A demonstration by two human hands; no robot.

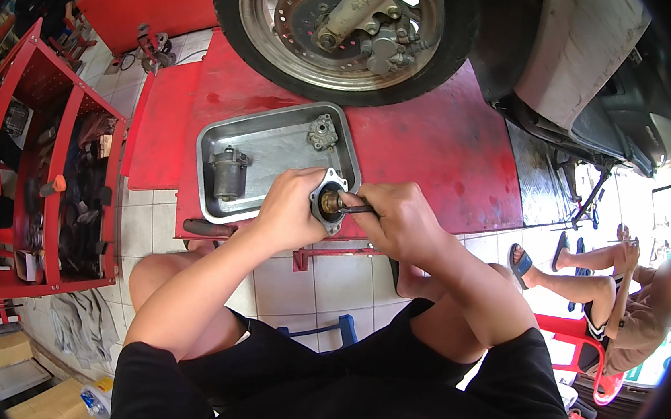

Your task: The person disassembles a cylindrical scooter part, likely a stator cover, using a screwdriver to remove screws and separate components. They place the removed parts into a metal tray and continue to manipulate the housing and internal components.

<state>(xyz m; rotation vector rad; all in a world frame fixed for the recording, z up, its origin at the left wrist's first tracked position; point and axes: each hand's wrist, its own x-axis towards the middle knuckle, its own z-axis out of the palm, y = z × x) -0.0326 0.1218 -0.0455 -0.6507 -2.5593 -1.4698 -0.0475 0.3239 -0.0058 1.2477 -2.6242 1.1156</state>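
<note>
Above the near edge of the red platform, my left hand is closed around a grey metal housing with a lobed, bolt-holed flange. Its round opening faces up, and a brass-coloured part shows inside. A slim dark tool, its kind unclear, is gripped in my right hand, with its tip at or in that opening. Just beyond my hands, a metal tray holds a cylindrical grey metal part like a small motor, and a smaller cast metal piece.
A motorcycle front wheel stands on the red platform beyond the tray. A dark handle lies at its near edge. Red shelving is on the left. On the right another person sits by a red chair.
</note>
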